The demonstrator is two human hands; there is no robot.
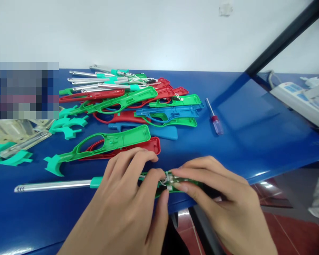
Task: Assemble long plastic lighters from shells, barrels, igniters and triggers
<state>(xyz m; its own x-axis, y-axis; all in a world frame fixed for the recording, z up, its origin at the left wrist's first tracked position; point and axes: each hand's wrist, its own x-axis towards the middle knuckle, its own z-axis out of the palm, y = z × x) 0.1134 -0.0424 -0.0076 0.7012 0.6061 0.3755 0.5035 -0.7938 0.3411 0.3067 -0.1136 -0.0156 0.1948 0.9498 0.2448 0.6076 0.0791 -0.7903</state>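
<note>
Being held at the near edge of the blue table (42, 216), a green handle shell (158, 194) is being presented open side up between two hands. Its body is being pinched by the left hand (122, 198), whose thumb and forefinger are being closed around it beside some thin white wires (163, 182). From the other side, a small metal part (171, 177) seated in the shell is being framed by the fingertips of the right hand (225, 194), which is also being closed on the shell; whether the part itself is being squeezed cannot be told. A silver tube (55, 186), joined by a turquoise collar (96, 182), is being pointed toward the table's left edge.

Just beyond the left hand, a red shell (154, 145) is being partly covered by another green shell (132, 136). Nearer the far edge, a mixed pile of shells (138, 95) is being backed by more silver tubes (82, 74). Turquoise clips (69, 123) and clear plastic pieces (18, 131) are being carried toward the left edge. Right of the pile, a screwdriver (215, 122) is being aimed shaft-first at the far edge, and toward the right edge a white box (289, 95) is being supported.
</note>
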